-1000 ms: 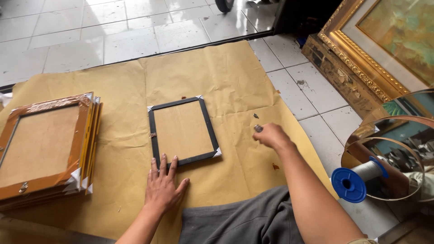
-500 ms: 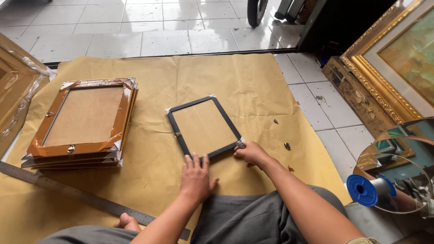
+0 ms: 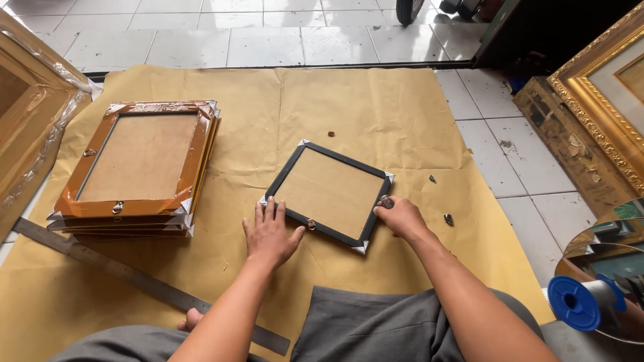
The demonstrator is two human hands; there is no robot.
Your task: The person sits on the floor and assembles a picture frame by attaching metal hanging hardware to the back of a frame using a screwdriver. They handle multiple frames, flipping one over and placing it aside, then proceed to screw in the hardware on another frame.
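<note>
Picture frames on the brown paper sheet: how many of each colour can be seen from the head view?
Black rectangular picture frame, lying face down under both hands: 1
Orange-brown wooden picture frames, in one stack: at least 3; the lower edges are hard to separate
Total: at least 4

A sheet of brown paper point(image 3: 349, 107) is spread over the white tiled floor point(image 3: 201, 33) and serves as the work surface. Directly on it lie a black picture frame point(image 3: 329, 194), face down; a stack of orange-brown frames point(image 3: 141, 167) to its left; a long metal ruler point(image 3: 121, 271) near the front edge; and small metal fittings point(image 3: 448, 218) to the right.
</note>
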